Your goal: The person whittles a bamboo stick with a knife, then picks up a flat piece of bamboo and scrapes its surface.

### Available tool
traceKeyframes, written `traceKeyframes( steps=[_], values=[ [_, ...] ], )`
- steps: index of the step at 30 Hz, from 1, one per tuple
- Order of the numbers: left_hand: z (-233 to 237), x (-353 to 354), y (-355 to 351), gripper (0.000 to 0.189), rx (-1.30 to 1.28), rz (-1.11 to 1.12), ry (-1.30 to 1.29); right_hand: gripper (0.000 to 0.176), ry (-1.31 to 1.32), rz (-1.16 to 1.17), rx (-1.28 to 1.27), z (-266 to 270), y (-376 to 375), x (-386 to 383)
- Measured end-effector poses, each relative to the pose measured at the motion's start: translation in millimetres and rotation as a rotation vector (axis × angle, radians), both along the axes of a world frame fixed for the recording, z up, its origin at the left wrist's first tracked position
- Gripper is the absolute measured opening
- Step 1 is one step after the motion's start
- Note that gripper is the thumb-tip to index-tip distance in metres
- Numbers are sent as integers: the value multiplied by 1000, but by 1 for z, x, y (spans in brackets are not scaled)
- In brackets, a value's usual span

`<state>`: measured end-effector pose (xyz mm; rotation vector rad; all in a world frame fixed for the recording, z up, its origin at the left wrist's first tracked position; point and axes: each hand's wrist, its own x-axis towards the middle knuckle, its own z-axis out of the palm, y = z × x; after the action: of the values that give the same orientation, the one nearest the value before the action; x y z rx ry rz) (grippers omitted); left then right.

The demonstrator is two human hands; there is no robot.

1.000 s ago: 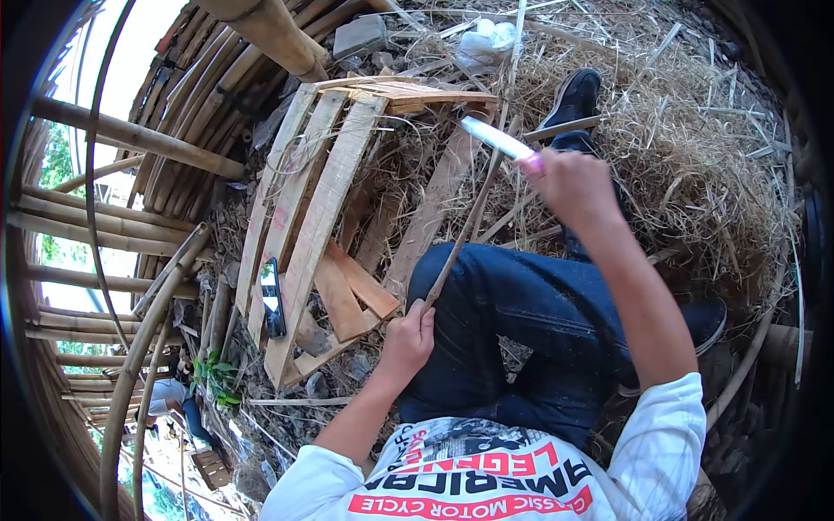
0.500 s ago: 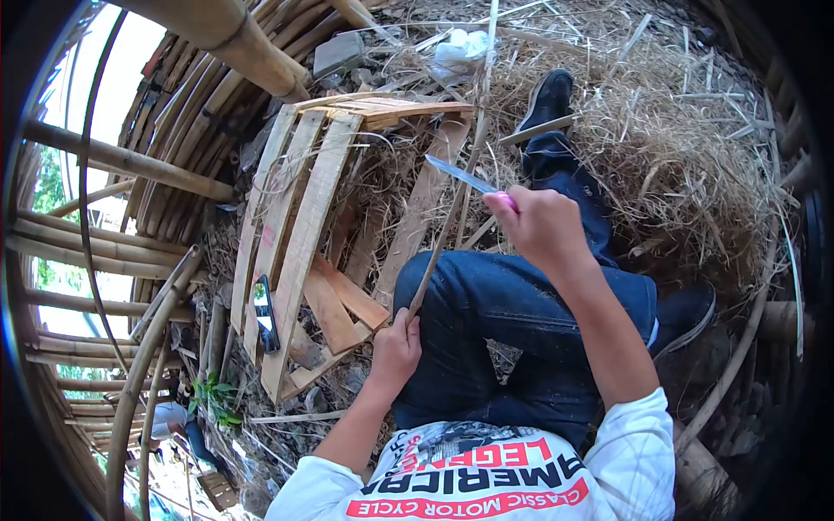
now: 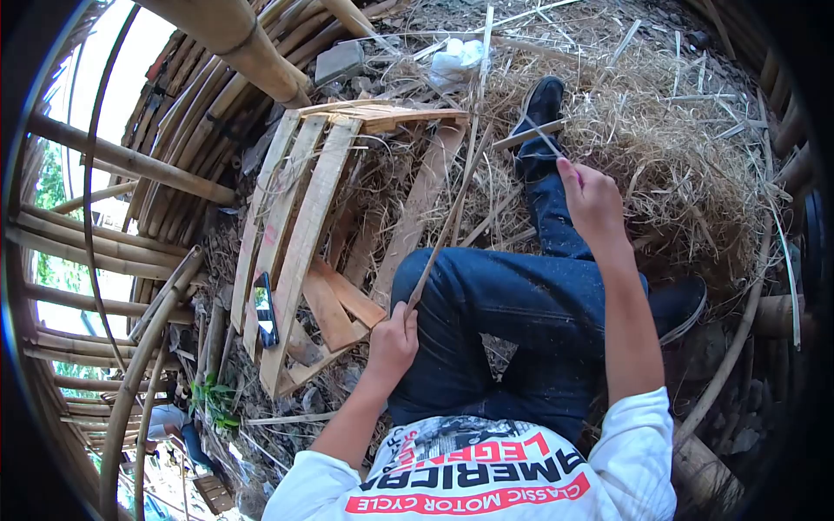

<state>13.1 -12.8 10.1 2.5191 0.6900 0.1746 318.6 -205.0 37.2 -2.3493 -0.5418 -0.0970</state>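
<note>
My left hand [image 3: 393,345] is closed around the lower end of a long, thin bamboo strip [image 3: 441,247]. From there the strip slants up across my bent knee, its far part over the litter beyond. My right hand [image 3: 594,201] is closed on a knife, whose pink handle is mostly covered by my fingers. The knife blade [image 3: 545,137] points up and left, over my outstretched lower leg and apart from the strip held in my left hand. A short flat stick [image 3: 526,135] lies near the blade, by my shoe.
A slatted wooden crate [image 3: 326,195] stands left of my knee, with a phone [image 3: 265,311] on its slats. Fine shavings [image 3: 678,165] are heaped at the right. Bamboo poles [image 3: 130,163] stand at the left; a white plastic bag [image 3: 459,62] lies beyond. Another person [image 3: 174,425] is far lower left.
My right hand has swung right and away from me with the knife, taking the blade off the bamboo strip's side. My left hand keeps its hold on the strip, nearly still.
</note>
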Motion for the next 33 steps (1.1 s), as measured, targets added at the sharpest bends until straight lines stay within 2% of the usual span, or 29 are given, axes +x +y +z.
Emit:
traceKeyframes(
  steps=[2,5,7,9,11,14,17,20,26,31,33],
  values=[
    [3,-1,0,16,4,-9,-12,57,97,-11,253,-5,-12,-15],
    [10,2,-4,16,-13,3,-20,57,202,-28,374,-19,-38,-31],
    [10,2,-7,16,-10,3,-168,56,192,1,422,-16,-49,-50],
    [6,-2,-2,17,-117,-9,-146,56,296,-45,534,-20,-65,-63],
    [2,-3,1,17,-102,-60,-210,54,438,-3,573,-14,-74,-77],
    [3,-6,5,19,-136,-72,-197,53,483,16,554,-2,-69,-97],
    [5,-10,15,22,-251,-143,-130,53,502,7,556,-3,-71,-108],
    [-2,-15,25,23,-500,-150,-105,53,561,-7,567,-6,-79,-118],
    [10,-16,16,21,-371,-220,-139,51,624,-64,649,3,-97,-154],
    [43,-9,-5,21,-388,-277,-57,50,615,-67,774,8,-121,-181],
    [66,-5,-25,23,-397,-326,26,44,602,-78,866,18,-130,-190]
  ],
)
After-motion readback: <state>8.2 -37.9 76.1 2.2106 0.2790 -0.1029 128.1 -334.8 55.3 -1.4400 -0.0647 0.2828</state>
